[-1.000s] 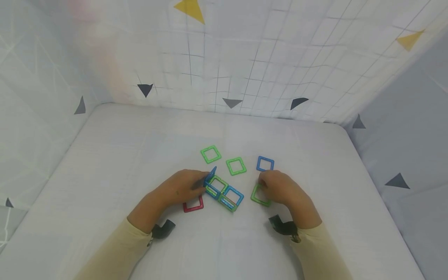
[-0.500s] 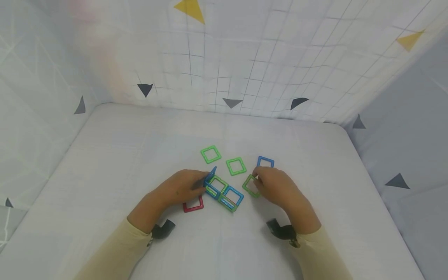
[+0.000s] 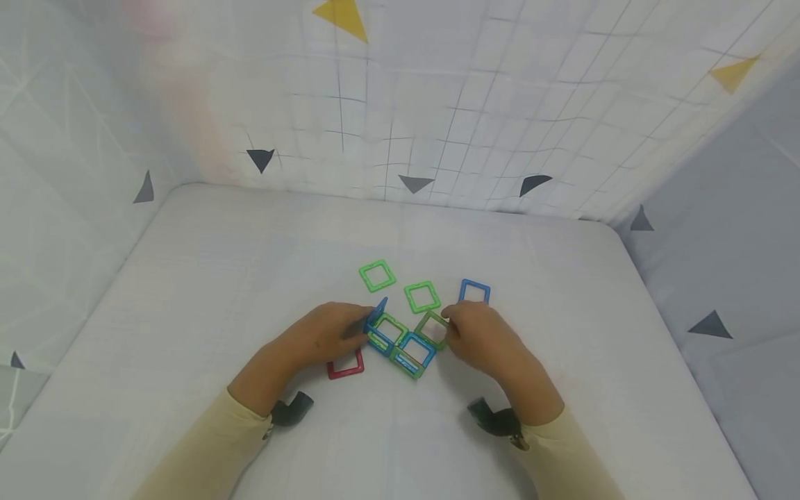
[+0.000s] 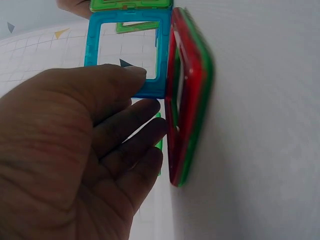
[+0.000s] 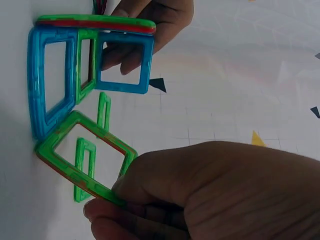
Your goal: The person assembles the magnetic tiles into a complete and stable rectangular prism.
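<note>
My left hand (image 3: 325, 332) pinches an upright blue magnetic tile (image 4: 91, 45) at the left end of a joined group of square magnetic tiles. In the right wrist view, that group has another blue tile (image 5: 36, 85) at its near end, a green tile (image 5: 78, 70) between the two blue ones and a green-and-red tile (image 5: 95, 21) along one side. Between thumb and fingers my right hand (image 3: 490, 340) grips a green tile (image 5: 75, 176), tilted, with one corner right at the near blue tile's edge.
A red tile (image 3: 346, 373) lies partly under my left hand. Two loose green tiles, the left one (image 3: 377, 289) and the right one (image 3: 425, 308), lie behind the group. A loose blue tile (image 3: 475, 282) is behind my right hand. White cloth walls (image 3: 206, 125) surround the table (image 3: 350, 458).
My right hand has moved left, bringing the green tile from the right side of the table up to the joined group. The left hand has stayed in place.
</note>
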`<state>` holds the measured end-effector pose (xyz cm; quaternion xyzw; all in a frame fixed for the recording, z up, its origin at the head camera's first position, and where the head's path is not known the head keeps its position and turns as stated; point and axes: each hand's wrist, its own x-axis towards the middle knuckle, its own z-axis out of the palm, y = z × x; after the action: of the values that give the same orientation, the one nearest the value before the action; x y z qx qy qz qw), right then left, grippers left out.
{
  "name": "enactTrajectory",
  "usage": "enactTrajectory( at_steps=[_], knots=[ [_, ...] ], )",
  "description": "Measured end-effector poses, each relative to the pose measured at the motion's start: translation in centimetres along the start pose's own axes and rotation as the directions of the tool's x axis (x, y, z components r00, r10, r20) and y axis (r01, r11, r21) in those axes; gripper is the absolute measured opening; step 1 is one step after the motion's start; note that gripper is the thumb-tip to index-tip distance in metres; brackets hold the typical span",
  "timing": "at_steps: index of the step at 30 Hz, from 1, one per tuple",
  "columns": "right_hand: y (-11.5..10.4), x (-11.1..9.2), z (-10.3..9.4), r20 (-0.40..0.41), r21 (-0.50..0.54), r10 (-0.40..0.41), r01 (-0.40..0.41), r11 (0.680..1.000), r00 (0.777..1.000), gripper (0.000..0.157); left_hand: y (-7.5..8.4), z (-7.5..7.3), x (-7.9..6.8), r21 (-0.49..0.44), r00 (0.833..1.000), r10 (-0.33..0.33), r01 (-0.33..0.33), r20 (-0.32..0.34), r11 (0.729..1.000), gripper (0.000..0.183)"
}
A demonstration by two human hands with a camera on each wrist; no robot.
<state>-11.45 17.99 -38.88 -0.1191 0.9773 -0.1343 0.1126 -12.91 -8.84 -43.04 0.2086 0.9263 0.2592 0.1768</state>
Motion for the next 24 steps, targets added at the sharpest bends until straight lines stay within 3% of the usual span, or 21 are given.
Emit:
enactTrajectory(
  at_steps=[12,20,24],
  knots=[
    [-0.71,-0.59,-0.13,-0.033,-0.003,-0.053,0.053,0.999,0.998,0.021,-0.08,0.02,0.07,0.009,1.000,0.007,-0.007,0.001,1.000,0.058],
    [-0.92,-0.68,-0.06,-0.002,-0.054,-0.035,0.035,0.998,0.999,0.016,-0.12,0.11,0.15,0.003,1.000,0.007,-0.007,0.003,1.000,0.058],
    [-0.83,-0.73,-0.05,0.028,-0.023,-0.033,0.033,0.999,0.999,0.018,-0.10,0.15,0.13,0.001,1.000,0.006,-0.006,0.003,1.000,0.058]
  ],
)
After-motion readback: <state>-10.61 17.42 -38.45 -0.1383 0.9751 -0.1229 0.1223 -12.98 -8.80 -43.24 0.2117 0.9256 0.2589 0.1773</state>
